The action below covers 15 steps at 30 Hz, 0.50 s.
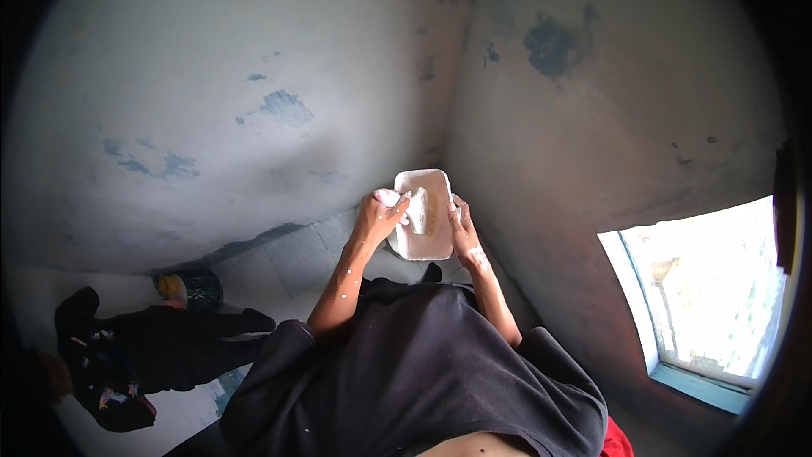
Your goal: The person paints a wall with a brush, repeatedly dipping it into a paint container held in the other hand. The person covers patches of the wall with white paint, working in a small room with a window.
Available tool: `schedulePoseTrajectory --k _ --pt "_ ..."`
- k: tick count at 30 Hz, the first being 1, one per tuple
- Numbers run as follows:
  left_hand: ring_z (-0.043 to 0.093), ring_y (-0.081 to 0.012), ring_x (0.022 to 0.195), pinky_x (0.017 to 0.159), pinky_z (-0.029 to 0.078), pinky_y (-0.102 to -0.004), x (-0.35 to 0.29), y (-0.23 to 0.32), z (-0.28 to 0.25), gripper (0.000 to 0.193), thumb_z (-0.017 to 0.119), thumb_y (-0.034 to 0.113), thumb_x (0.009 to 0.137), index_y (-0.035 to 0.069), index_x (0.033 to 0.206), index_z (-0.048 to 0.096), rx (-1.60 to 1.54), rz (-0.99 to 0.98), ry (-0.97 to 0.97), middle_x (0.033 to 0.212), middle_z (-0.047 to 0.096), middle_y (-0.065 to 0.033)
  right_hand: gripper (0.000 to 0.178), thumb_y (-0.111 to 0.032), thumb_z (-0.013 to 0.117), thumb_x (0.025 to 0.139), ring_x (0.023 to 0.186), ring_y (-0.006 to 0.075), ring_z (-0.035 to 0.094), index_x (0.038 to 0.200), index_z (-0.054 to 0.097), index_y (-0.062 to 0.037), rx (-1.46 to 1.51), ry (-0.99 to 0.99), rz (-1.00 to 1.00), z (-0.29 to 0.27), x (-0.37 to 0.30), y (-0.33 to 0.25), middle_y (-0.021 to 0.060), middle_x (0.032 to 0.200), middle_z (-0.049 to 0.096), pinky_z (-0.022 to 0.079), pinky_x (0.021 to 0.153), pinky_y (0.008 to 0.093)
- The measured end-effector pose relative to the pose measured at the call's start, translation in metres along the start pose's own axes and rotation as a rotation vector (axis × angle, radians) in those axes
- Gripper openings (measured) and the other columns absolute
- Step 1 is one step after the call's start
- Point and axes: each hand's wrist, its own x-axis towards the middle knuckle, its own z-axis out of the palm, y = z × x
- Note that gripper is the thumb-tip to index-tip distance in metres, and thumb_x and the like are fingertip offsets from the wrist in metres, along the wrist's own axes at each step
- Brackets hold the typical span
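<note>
The right hand grips the edge of a white rectangular tray held in front of the chest, while the left hand closes its fingers on a flat scraper laid across the tray's white paste. The work looks early: the patchy walls around the corner show bare blue spots, and the tray is loaded.

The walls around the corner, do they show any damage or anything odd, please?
Yes. The left wall and right wall have blue-grey patches where the pale coat is missing. White splatter dots the left hand and right hand, which hold a white tray by the corner.
</note>
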Motion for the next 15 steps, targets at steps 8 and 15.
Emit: schedulePoseTrajectory --k 8,15 --pt "0.070 -0.0232 0.059 0.054 0.052 -0.0355 0.004 -0.010 0.009 0.027 0.067 0.025 0.089 -0.001 0.082 0.068 0.201 0.177 0.034 0.063 0.067 -0.0128 0.070 -0.055 0.040 0.101 0.135 0.0388 0.042 0.149 0.028 -0.0048 0.035 -0.017 0.024 -0.001 0.000 0.000 0.0283 0.144 0.041 0.036 0.109 0.0434" --pt "0.070 -0.0220 0.059 0.053 0.052 -0.0327 -0.001 0.007 0.011 0.032 0.066 0.028 0.091 -0.001 0.080 0.067 0.184 0.096 -0.018 0.064 0.068 -0.0121 0.069 -0.053 0.041 0.101 0.136 0.0362 0.038 0.149 0.027 -0.0053 0.016 0.012 0.120 -0.001 -0.003 -0.015 0.0271 0.145 0.040 0.033 0.110 0.0437"
